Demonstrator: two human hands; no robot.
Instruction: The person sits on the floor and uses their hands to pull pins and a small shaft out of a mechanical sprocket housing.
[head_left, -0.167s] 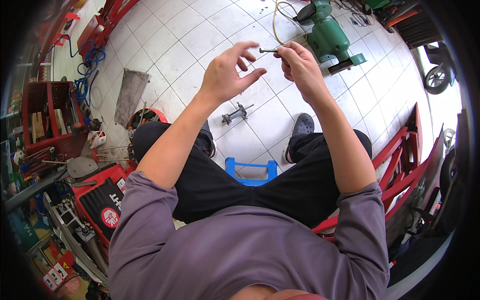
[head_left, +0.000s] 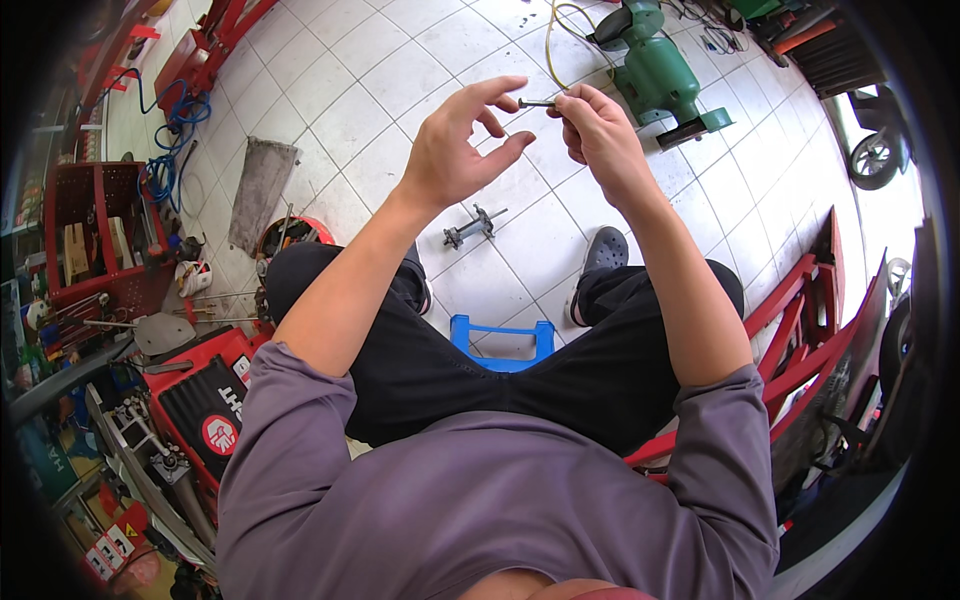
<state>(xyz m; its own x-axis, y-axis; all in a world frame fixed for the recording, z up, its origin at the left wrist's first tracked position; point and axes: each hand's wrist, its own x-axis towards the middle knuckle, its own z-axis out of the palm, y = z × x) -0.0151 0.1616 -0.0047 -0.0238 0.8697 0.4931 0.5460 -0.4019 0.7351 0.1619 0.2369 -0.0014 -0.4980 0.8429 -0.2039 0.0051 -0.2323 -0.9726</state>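
Between the thumb and fingers of my right hand (head_left: 597,128) is a small dark metal bolt (head_left: 536,103), held nearly level, its wider end pointing left. My left hand (head_left: 461,146) is open close beside that end, fingers and thumb spread apart around it; I see no clear contact with the bolt. Below both hands, a metal wheel hub (head_left: 469,230) with its axle sticking out lies on the tiled floor between my feet.
A green bench grinder (head_left: 660,75) stands on the floor at the far right. A blue stool (head_left: 502,345) is under me. To the left are a grey metal plate (head_left: 263,190), a round red tool container (head_left: 318,231), a red rack (head_left: 100,235) and a blue hose (head_left: 165,175). Red metal frames (head_left: 800,320) are at right.
The fingers of my left hand have spread a little wider, the index finger lifting slightly. The right hand and the bolt stay almost still.
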